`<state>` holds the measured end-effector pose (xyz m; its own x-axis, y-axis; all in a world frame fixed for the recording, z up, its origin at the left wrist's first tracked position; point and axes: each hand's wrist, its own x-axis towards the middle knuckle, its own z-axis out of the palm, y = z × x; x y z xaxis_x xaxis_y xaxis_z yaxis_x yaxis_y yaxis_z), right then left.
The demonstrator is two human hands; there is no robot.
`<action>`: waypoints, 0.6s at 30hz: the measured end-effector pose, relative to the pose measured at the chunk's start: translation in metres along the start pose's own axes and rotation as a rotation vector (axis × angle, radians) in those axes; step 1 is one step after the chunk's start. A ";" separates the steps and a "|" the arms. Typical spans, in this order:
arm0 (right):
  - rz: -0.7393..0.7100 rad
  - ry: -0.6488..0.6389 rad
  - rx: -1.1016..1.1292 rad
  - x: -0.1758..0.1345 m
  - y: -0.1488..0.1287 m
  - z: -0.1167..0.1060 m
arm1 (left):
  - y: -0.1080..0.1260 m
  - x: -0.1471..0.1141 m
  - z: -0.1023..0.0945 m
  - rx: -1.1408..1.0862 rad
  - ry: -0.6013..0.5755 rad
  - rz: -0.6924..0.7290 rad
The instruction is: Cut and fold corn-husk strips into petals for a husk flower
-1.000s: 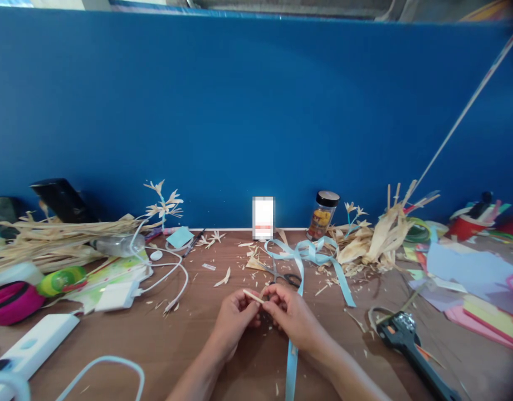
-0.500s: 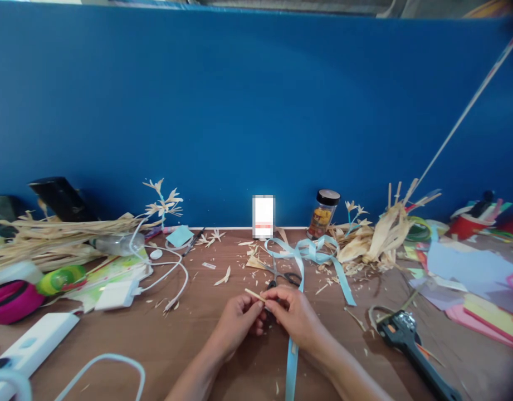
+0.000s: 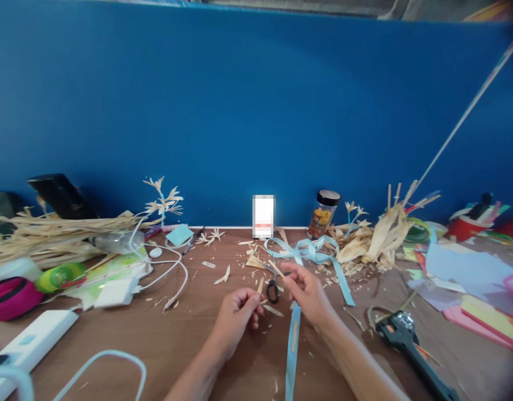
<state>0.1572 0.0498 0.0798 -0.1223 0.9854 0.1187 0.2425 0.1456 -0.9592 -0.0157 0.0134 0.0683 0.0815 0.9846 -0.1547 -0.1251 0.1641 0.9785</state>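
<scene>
My left hand [image 3: 242, 313] pinches a small pale strip of dried husk [image 3: 260, 285] between thumb and fingertips. To its right, my right hand [image 3: 305, 291] is closed on a thin pale stick [image 3: 275, 269] that points up and to the left. Between the hands lie scissors [image 3: 273, 291] with black handles, partly hidden by my right hand. A light blue ribbon [image 3: 293, 345] runs under my right hand toward the table's front edge, with a small pale strip on it. Its looped part [image 3: 318, 250] lies farther back. Husk scraps [image 3: 256, 262] are scattered around the scissors.
A glue gun [image 3: 406, 340] lies at the right, near coloured paper [image 3: 469, 273]. A lidded jar [image 3: 323, 214] stands at the back beside bundled husks [image 3: 385, 239]. White cables [image 3: 172, 273], a power strip [image 3: 34, 340] and a husk flower [image 3: 164, 203] occupy the left.
The hands have come apart. My right hand has moved up and to the right with the stick, while a small strip stays in my left fingers. The scissor handle now shows more.
</scene>
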 end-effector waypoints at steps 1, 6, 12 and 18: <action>0.032 -0.074 0.077 -0.003 -0.003 0.004 | -0.001 0.001 0.000 -0.006 0.020 -0.005; -0.019 -0.241 0.044 -0.018 -0.015 0.022 | -0.007 0.005 -0.002 0.031 0.051 0.017; -0.006 -0.259 -0.061 -0.020 -0.010 0.026 | -0.011 0.004 -0.001 0.174 -0.062 0.063; -0.084 -0.359 -0.094 -0.019 -0.016 0.023 | -0.011 -0.001 0.001 0.240 -0.125 0.052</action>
<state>0.1333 0.0267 0.0865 -0.4715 0.8780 0.0827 0.3024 0.2490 -0.9201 -0.0133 0.0107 0.0581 0.2045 0.9737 -0.1002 0.1047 0.0800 0.9913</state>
